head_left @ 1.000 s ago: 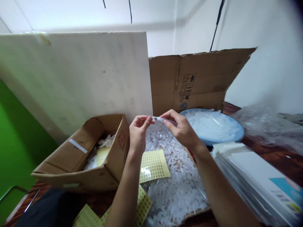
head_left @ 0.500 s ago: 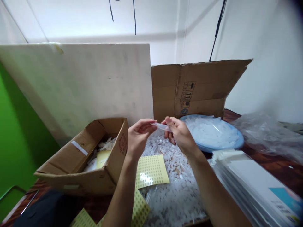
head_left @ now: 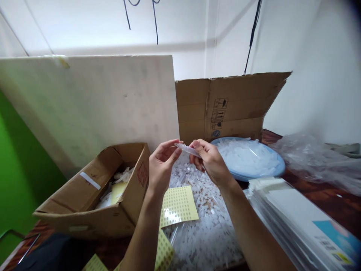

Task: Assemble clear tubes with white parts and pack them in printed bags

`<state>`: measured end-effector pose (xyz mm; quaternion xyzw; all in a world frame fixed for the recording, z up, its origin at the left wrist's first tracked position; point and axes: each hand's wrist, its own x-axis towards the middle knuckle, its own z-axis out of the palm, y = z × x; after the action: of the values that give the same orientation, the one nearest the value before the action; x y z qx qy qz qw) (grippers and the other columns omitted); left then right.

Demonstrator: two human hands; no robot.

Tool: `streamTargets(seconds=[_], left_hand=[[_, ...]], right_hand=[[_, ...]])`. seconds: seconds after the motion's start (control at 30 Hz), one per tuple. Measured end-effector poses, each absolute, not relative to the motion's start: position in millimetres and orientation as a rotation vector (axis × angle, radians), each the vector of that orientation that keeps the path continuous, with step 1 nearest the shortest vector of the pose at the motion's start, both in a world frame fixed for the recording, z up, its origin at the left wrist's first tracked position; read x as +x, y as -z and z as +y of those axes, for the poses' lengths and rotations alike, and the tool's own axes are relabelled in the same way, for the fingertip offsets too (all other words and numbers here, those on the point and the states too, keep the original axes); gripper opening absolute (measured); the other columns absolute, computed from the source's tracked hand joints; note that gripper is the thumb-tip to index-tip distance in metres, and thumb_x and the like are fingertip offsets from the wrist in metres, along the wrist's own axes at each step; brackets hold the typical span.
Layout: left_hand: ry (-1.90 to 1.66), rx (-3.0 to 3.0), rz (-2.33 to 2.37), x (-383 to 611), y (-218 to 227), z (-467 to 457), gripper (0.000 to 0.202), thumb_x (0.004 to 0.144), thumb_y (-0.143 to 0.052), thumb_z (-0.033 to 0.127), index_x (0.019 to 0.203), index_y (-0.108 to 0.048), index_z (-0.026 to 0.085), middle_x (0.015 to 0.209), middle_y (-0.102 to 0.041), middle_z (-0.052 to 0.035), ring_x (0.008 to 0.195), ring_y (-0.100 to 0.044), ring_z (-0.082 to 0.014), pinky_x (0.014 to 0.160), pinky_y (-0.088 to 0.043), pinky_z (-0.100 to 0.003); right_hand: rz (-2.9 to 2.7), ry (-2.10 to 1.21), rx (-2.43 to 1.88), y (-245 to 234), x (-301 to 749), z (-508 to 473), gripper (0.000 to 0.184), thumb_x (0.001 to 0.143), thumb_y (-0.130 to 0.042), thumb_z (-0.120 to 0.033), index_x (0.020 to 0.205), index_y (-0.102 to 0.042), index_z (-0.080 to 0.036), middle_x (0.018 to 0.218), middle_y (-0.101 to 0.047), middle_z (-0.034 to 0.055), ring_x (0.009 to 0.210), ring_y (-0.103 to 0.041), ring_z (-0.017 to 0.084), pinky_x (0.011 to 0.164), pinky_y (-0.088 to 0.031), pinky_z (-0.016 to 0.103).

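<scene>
Between my two hands is a small, narrow, translucent white plastic tube [head_left: 189, 149], tilted with its left end higher. My right hand [head_left: 210, 158] is closed on its right end, thumb on top and the other fingers curled beneath. At its left tip, the thumb and fingers of my left hand [head_left: 162, 160] lie close around the plastic in a light pinch. Below the hands spreads a heap of small whitish plastic pieces [head_left: 208, 214]. On that heap lies a yellow sheet of small round stickers [head_left: 180, 205], with more such sheets [head_left: 163, 250] lower down.
To the left stands an open cardboard box [head_left: 84, 222] containing white pieces and a yellow sheet. A blue basin [head_left: 234, 175] of translucent white pieces sits at back right. Nearer are stacked white packets [head_left: 293, 210]; clear plastic bags [head_left: 313, 158] lie beyond. Upright cardboard [head_left: 239, 101] stands behind.
The view has shifted slightly, so the scene sits further left. My left thumb has moved apart from its fingers somewhat, and more of the tube's left tip shows. My right hand keeps its hold.
</scene>
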<state>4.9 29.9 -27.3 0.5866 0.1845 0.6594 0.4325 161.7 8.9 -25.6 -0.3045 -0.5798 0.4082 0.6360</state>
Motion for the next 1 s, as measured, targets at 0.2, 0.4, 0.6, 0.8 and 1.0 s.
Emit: streamTargets(seconds=[0.2, 0.4, 0.6, 0.8, 1.0], left_hand=[[-1.718, 1.375, 0.513, 5.7, 23.2, 29.0, 0.029, 0.080, -0.086, 0.027, 0.107, -0.076, 0.021, 0.107, -0.079, -0.0077, 0.101, -0.074, -0.0183, 0.093, -0.059, -0.030], [-1.778, 1.352, 0.428, 7.9, 11.4, 14.4, 0.044, 0.078, -0.088, 0.025, 0.119, -0.072, 0.025, 0.096, -0.080, -0.0036, 0.098, -0.077, -0.0205, 0.094, -0.060, -0.033], [-1.780, 1.419, 0.402, 5.6, 9.8, 13.3, 0.044, 0.086, -0.080, 0.021, 0.128, -0.067, 0.027, 0.108, -0.077, -0.0044, 0.109, -0.073, -0.0211, 0.101, -0.057, -0.035], [-1.843, 1.275, 0.329, 7.6, 9.4, 13.9, 0.037, 0.085, -0.075, 0.015, 0.118, -0.068, 0.030, 0.113, -0.066, -0.0023, 0.087, -0.065, -0.0112, 0.085, -0.056, -0.023], [-1.763, 1.243, 0.248, -1.2, 5.9, 17.8, 0.050, 0.072, -0.073, 0.007, 0.115, -0.068, 0.030, 0.110, -0.061, -0.0029, 0.074, -0.054, -0.0107, 0.076, -0.053, -0.024]], right_hand=[[-1.471, -0.505, -0.766, 23.3, 165.2, 3.9, 0.019, 0.090, -0.077, -0.034, 0.101, -0.066, -0.023, 0.099, -0.067, 0.0043, 0.081, -0.062, 0.017, 0.069, -0.051, 0.029], [-1.514, -0.543, -0.758, 22.3, 155.2, -1.6, 0.027, 0.100, -0.063, -0.045, 0.088, -0.068, -0.021, 0.073, -0.063, 0.0014, 0.064, -0.057, 0.016, 0.061, -0.046, 0.029], [-1.471, -0.702, -0.748, 27.2, 145.8, 2.7, 0.031, 0.095, -0.068, -0.050, 0.106, -0.065, -0.021, 0.085, -0.067, 0.0029, 0.065, -0.058, 0.015, 0.058, -0.047, 0.027], [-1.541, -0.665, -0.761, 27.0, 139.1, -1.8, 0.015, 0.094, -0.070, -0.036, 0.095, -0.064, -0.022, 0.083, -0.065, 0.0017, 0.067, -0.055, 0.014, 0.061, -0.044, 0.027], [-1.404, -1.221, -0.676, 31.1, 131.9, 2.6, 0.035, 0.096, -0.061, -0.056, 0.089, -0.057, -0.022, 0.061, -0.053, -0.0057, 0.041, -0.035, 0.009, 0.040, -0.024, 0.023]])
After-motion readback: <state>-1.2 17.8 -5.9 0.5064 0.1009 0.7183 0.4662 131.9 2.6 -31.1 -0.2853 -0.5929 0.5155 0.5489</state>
